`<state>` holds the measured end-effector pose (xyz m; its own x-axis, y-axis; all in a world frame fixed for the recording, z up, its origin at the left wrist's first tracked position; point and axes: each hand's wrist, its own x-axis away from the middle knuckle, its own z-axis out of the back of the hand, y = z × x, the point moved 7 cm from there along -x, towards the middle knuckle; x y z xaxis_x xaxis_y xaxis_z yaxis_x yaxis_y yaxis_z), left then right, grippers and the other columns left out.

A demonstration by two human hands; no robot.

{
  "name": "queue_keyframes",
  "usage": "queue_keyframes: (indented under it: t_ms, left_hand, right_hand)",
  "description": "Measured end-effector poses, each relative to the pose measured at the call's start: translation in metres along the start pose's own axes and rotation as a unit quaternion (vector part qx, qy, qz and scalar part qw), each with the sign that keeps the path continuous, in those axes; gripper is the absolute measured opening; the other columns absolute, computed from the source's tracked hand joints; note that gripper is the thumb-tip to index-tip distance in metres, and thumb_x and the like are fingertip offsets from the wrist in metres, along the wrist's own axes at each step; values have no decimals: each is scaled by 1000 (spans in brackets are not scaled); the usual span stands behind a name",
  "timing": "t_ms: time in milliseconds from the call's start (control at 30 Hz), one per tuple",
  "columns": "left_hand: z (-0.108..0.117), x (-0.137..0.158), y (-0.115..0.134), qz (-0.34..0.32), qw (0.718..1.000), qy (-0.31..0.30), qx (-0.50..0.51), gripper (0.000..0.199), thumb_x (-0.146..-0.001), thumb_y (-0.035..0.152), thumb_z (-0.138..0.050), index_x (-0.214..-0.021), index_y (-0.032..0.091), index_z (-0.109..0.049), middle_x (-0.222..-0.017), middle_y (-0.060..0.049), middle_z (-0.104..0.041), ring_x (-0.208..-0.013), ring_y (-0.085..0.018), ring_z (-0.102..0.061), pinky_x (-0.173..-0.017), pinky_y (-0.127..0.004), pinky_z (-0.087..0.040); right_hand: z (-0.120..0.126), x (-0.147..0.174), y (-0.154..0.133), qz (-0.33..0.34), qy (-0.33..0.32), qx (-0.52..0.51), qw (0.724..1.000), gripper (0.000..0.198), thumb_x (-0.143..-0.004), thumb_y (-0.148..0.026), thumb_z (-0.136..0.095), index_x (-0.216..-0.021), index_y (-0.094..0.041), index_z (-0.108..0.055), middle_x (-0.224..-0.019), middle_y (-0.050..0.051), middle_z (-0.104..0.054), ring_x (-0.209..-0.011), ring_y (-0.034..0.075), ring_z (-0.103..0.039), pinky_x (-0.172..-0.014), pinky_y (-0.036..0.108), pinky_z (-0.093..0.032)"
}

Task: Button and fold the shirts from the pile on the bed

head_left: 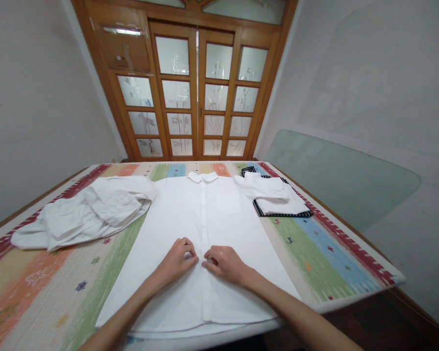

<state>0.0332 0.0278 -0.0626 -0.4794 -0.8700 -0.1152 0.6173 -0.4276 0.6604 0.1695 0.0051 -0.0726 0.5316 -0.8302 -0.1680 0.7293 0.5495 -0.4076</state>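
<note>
A white button-front shirt [175,209] lies flat on the table, collar toward the far side and hem at the near edge. My left hand [180,257] is closed in a pinch on its front, just left of the button placket. Just right of the placket, my right hand [225,263] pinches the cloth too, with fingers curled. Only a narrow gap over the placket separates the two hands. What exactly sits between the fingertips is partly hidden, but shirt fabric bunches there.
A crumpled white garment [91,209] lies to the left, by the shirt's sleeve. To the right, folded white clothing [274,192] rests on a black striped cloth [307,213]. A striped, patterned cover [314,258] spreads over the table. Wooden glazed doors [201,97] stand beyond.
</note>
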Motion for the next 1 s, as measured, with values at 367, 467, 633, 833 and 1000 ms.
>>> queue_keyframes:
  t_ms: [367, 467, 633, 833, 1000]
  left_hand:
    - [29, -10, -54, -15, 983, 50, -178, 38, -91, 45, -46, -116, 20, -61, -136, -12, -56, -133, -30, -43, -109, -47, -36]
    - [23, -20, -55, -16, 980, 21, -196, 52, -93, 51, -38, -130, 18, -54, -147, -12, -46, -141, -29, -33, -113, -47, -32]
    - [16, -40, -70, 19, 970, 1, -240, 59, -95, 51, -32, -143, 19, -43, -154, -10, -36, -145, -31, -23, -115, -51, -24]
    - [53, -51, -128, 132, 943, 63, -300, 61, -95, 46, -29, -145, 12, -38, -153, -14, -34, -145, -29, -24, -115, -49, -22]
    - [93, -37, -162, 181, 915, 113, -341, 66, -93, 43, -27, -140, -1, -39, -148, -23, -39, -138, -32, -37, -112, -46, -30]
  right_hand:
    - [-1, 12, -28, 156, -17, 82, 984, 28, -91, -43, -53, -97, -17, -59, -104, 12, -62, -96, 23, -56, -82, 37, -46]
    - [1, 4, -14, 121, 31, 62, 990, 45, -93, -44, -50, -123, -11, -53, -133, 20, -53, -125, 29, -45, -101, 45, -40]
    - [-13, 10, -14, 142, -40, 64, 987, 77, -93, -55, -44, -150, -6, -25, -156, 21, -24, -147, 31, -11, -117, 48, -20]
    - [-12, 34, -31, 170, -93, 36, 980, 87, -90, -58, -49, -153, -9, -17, -159, 20, -9, -148, 30, -5, -119, 48, -17]
    - [-3, 51, -43, 191, -122, 2, 974, 77, -91, -59, -46, -153, -20, -23, -159, 11, -19, -147, 31, -2, -119, 50, -12]
